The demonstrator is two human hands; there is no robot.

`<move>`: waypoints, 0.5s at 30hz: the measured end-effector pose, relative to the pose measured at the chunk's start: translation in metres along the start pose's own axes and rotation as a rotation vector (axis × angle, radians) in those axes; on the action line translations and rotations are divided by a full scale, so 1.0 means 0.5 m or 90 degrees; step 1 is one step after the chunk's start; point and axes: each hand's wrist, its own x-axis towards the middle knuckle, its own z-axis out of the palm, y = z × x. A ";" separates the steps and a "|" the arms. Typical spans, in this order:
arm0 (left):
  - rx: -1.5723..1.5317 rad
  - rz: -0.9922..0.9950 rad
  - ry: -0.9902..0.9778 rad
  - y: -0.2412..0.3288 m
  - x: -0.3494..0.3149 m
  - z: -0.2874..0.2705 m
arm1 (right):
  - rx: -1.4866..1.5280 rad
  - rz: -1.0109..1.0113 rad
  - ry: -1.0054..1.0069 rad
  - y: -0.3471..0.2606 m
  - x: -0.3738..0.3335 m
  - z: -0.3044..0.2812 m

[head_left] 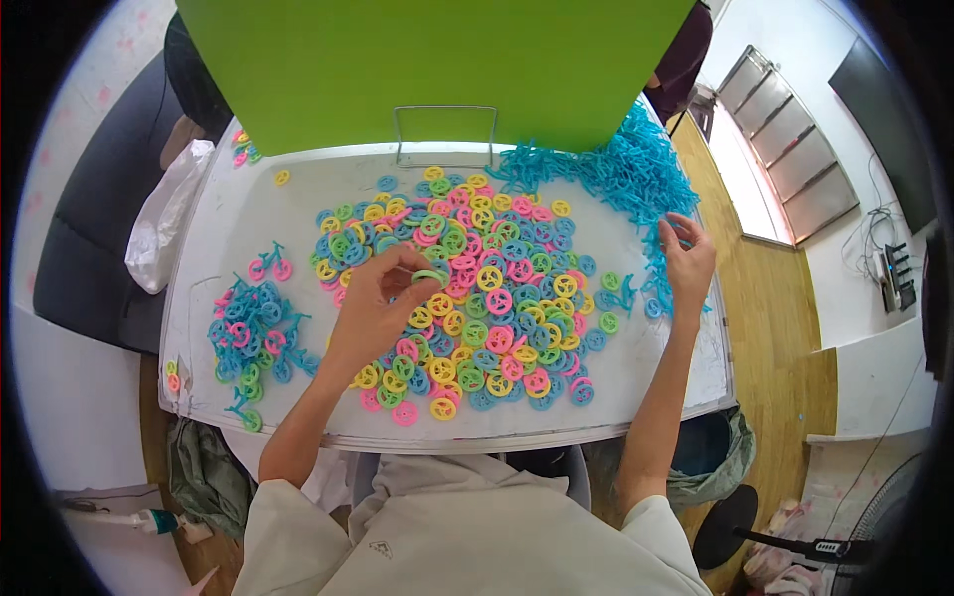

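Observation:
Over the middle of the table my left hand (pixel 376 306) pinches a small green plastic wheel (pixel 429 276) between thumb and fingertips. Beneath it spreads a wide heap of toy wheels (pixel 487 334) in pink, yellow, green and blue. My right hand (pixel 688 260) is at the right edge, beside a pile of blue plastic bicycle frames (pixel 628 171). Its fingers are curled in toward the thumb; whether a frame is between them is too small to tell. At the left lies a cluster of toy bicycles (pixel 250 336), blue frames with coloured wheels on them.
A large green board (pixel 437 70) stands along the table's far side, with a wire stand (pixel 445 137) before it. A white plastic bag (pixel 167 219) lies at the left edge. Below the table's right corner hangs a lined bin (pixel 730 459). Parts of other people show behind the board.

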 end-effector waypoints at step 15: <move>0.025 0.029 -0.009 -0.020 -0.003 0.008 | -0.048 -0.172 0.118 -0.010 0.001 -0.001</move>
